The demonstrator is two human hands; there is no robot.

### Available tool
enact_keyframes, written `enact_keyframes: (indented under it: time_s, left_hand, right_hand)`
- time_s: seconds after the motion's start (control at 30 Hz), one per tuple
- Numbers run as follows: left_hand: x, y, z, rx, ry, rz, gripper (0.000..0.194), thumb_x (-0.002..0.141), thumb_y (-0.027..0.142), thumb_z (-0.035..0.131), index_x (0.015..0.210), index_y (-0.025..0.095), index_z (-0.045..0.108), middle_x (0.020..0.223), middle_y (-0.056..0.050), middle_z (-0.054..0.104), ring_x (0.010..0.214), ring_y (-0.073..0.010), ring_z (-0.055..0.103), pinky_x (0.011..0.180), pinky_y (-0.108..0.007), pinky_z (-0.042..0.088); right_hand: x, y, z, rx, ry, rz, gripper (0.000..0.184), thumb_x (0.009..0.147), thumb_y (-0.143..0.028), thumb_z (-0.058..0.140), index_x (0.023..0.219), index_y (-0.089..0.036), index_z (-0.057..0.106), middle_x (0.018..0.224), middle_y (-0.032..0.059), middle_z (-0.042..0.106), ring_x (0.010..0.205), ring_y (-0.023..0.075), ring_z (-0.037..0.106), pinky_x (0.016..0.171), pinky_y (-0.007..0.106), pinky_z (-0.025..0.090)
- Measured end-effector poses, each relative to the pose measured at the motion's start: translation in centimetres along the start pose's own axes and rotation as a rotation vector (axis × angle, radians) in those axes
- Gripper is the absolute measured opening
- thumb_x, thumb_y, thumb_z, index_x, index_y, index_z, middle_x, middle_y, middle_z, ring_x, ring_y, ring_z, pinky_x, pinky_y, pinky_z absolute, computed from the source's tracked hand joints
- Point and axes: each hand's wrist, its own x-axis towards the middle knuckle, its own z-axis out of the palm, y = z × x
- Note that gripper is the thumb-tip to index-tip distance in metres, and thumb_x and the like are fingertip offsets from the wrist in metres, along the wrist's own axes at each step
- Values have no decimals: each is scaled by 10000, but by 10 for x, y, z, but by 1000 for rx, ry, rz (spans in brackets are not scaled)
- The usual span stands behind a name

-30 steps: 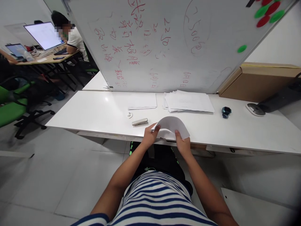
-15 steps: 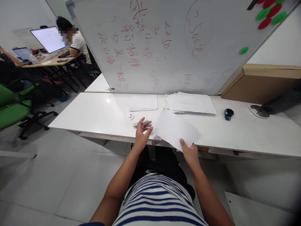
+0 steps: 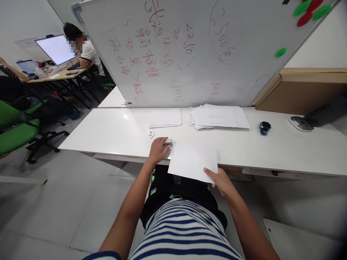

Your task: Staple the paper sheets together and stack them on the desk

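My left hand [image 3: 157, 150] is closed around a small grey stapler [image 3: 168, 142] that lies near the front edge of the white desk [image 3: 108, 133]. Part of the stapler is hidden under the fingers. My right hand [image 3: 221, 180] pinches white paper [image 3: 193, 161] by its near right corner, thumb on top. The paper's left edge is close to the stapler, and its near edge hangs over the desk edge. I cannot tell how many sheets are held. A small white curved object [image 3: 151, 134] lies just beyond my left hand.
Behind are a thin paper stack [image 3: 165, 118] and a thicker one [image 3: 221, 117]. To the right lie a dark watch [image 3: 264, 127], a computer mouse [image 3: 301, 123] and a cardboard box [image 3: 306, 92]. A whiteboard [image 3: 173, 54] stands at the back. A person [image 3: 89, 52] sits at another desk.
My left hand has come down onto the stapler and closed on it. The paper in my right hand has turned straighter and moved left and nearer to me.
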Motion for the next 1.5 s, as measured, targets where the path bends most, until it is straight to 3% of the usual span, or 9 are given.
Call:
enact_keyframes:
  time_s: [0.3,0.43,0.53,0.67,0.87,1.03,1.5]
  left_hand:
    - [3,1,-2,-69,7,-101,357,945,371,339,1176,246,581,1242,-35,610,1305,-211,399,1120,-454,223]
    - [4,13,-13,-2,-23,-130,334,932,432,379,1140,296,603,1249,-16,614,1316,-244,397,1138,-559,8]
    - [12,25,-22,81,7,-106,331,932,444,386,1134,301,606,1250,-22,614,1318,-259,395,1115,-574,-123]
    - [34,32,-22,116,62,-80,367,962,411,303,1146,286,595,1270,-40,596,1334,-260,375,1125,-581,-80]
    - [58,22,-4,294,115,-135,436,887,517,426,1174,228,581,1517,-109,286,1436,-347,54,1093,-641,-68]
    - [59,13,3,259,27,-182,474,887,533,393,1218,235,554,1533,-107,242,1437,-351,25,1088,-655,-48]
    - [60,6,5,222,-39,-155,473,887,526,378,1235,252,542,1527,-95,257,1439,-338,30,1096,-643,-12]
  right_hand:
    - [12,-6,13,11,-75,-33,295,780,-407,632,903,-141,605,653,43,643,510,154,597,317,198,324]
    - [11,-3,13,9,-76,-37,294,781,-405,629,901,-137,600,620,39,644,496,154,596,319,198,326]
    - [12,0,14,-1,-74,-39,292,780,-402,627,885,-131,600,606,34,634,491,152,591,320,197,328]
    - [15,2,16,15,-62,-58,279,772,-384,631,870,-125,598,586,23,620,479,148,581,317,196,322]
    - [18,5,16,48,-38,-54,293,745,-383,652,880,-129,600,581,22,629,461,148,578,310,200,317]
    - [18,6,15,31,-37,-64,273,749,-391,644,842,-139,593,557,11,610,445,139,563,306,195,304]
    - [18,4,14,1,-46,-48,274,767,-401,633,855,-144,592,559,16,613,445,137,557,312,199,313]
